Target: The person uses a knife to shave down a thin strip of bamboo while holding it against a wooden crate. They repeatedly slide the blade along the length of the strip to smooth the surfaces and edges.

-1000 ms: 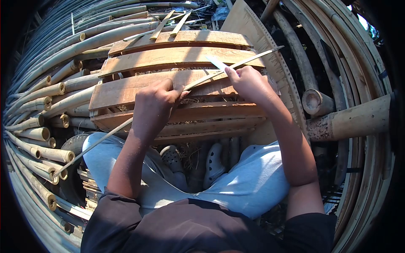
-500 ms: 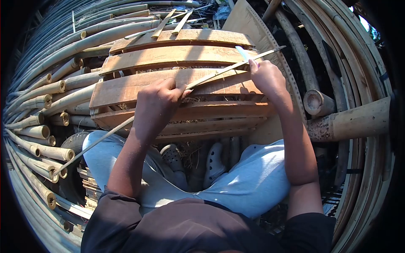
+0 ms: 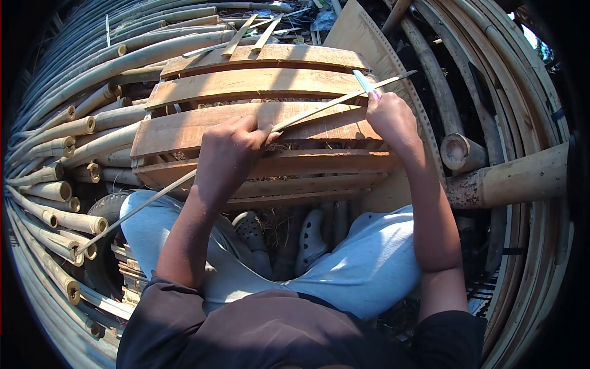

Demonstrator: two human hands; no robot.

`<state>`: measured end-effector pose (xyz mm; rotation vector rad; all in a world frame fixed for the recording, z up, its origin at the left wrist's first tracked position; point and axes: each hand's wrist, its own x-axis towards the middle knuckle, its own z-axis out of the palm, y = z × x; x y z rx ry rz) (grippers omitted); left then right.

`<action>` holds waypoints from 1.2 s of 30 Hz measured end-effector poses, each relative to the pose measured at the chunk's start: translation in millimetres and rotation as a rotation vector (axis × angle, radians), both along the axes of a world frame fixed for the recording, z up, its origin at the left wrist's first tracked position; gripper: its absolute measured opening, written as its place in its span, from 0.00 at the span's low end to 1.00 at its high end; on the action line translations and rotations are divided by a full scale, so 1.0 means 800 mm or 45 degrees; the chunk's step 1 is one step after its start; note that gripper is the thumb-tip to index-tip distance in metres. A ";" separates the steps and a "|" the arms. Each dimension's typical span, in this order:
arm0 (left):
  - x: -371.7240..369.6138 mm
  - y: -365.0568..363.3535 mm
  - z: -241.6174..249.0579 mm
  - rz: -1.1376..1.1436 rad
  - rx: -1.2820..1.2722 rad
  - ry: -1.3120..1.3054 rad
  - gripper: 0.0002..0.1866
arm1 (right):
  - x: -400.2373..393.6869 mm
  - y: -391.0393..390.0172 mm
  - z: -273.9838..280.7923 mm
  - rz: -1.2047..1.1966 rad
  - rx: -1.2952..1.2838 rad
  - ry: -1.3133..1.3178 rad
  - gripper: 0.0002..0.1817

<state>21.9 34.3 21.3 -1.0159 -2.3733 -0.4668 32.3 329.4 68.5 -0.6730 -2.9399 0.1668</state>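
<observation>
A long thin bamboo strip (image 3: pixel 319 111) runs diagonally from the lower left, across my left leg, to the upper right above the wooden crate. My left hand (image 3: pixel 233 144) is closed around its middle. Near the strip's far end, my right hand (image 3: pixel 391 120) is closed on the handle of a knife (image 3: pixel 361 79), whose pale blade points up and left against the strip. Beneath both hands lies the slatted wooden crate (image 3: pixel 246 83). Most of the knife's handle is hidden by my right fingers.
Bamboo poles (image 3: pixel 67 154) are stacked at the left, their cut ends facing me. Two short split pieces (image 3: pixel 265 34) lie on the crate's far edge. A thick bamboo pole (image 3: pixel 522 175) and long strips are at the right. My legs (image 3: pixel 356 270) flank the crate's near side.
My right hand has shifted slightly down and right along the strip. The knife's blade now stands more to the right and its position on the strip has changed a little.
</observation>
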 end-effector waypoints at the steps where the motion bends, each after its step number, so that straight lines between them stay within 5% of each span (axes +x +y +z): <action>1: 0.000 0.001 0.000 -0.002 0.005 0.001 0.12 | 0.008 -0.019 0.005 0.043 0.003 0.044 0.23; 5: 0.000 0.001 0.000 0.010 0.013 0.002 0.12 | 0.027 -0.073 -0.007 0.334 -0.212 -0.024 0.21; 13: 0.000 0.001 -0.002 0.012 0.016 -0.003 0.12 | 0.005 -0.011 0.008 0.056 -0.363 -0.178 0.24; 17: 0.001 0.002 -0.002 0.025 0.009 0.004 0.13 | 0.032 -0.096 -0.001 0.340 -0.321 -0.194 0.24; 20: -0.002 -0.001 -0.004 0.031 0.002 -0.028 0.13 | 0.017 -0.068 -0.002 0.353 -0.511 -0.243 0.26; 24: -0.004 -0.002 -0.005 0.018 0.009 -0.009 0.14 | 0.003 -0.026 0.007 0.041 -0.316 -0.199 0.27; 30: -0.004 -0.001 -0.004 0.021 -0.006 -0.057 0.15 | 0.031 -0.114 0.002 0.373 -0.426 -0.189 0.25; 33: -0.004 -0.001 -0.006 0.039 0.008 -0.060 0.15 | 0.018 -0.085 -0.004 0.404 -0.448 -0.220 0.24; 36: -0.007 -0.003 -0.006 0.000 0.028 -0.052 0.15 | 0.006 -0.033 0.012 0.059 -0.204 -0.144 0.27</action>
